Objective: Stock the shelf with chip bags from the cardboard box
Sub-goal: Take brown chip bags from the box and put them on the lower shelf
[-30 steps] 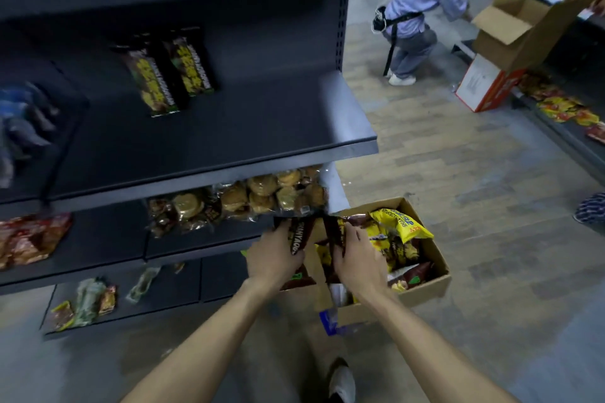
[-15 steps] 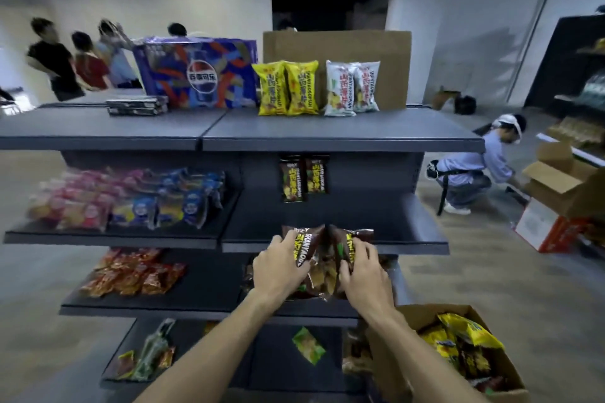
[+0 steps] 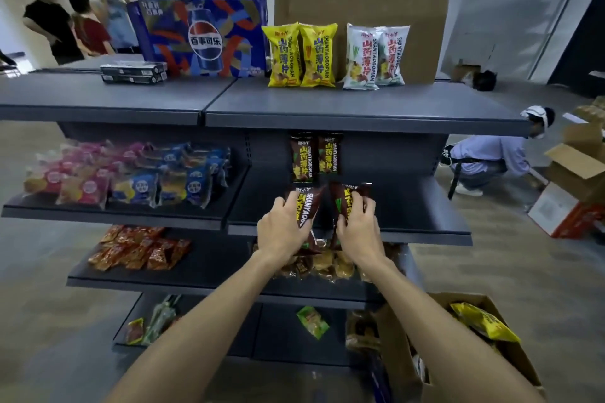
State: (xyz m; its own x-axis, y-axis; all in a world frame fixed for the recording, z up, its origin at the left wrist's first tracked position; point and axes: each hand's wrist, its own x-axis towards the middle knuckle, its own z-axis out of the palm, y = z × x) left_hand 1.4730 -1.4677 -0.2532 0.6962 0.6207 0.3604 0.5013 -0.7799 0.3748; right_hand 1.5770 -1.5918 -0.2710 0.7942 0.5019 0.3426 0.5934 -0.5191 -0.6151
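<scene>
At second shelf (image 3: 425, 226): left hand (image 3: 283, 227) grips brown "SHANYAOBOPIAN" bag (image 3: 307, 206); right hand (image 3: 358, 229) grips second brown bag (image 3: 342, 196)

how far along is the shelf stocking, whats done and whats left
Done: two yellow bags and two white bags stand on the top shelf, and two brown bags stand at the back of the second shelf. In hand: the left hand and right hand each hold another brown bag at that shelf. Left: the cardboard box still holds bags, including a yellow one.
</scene>
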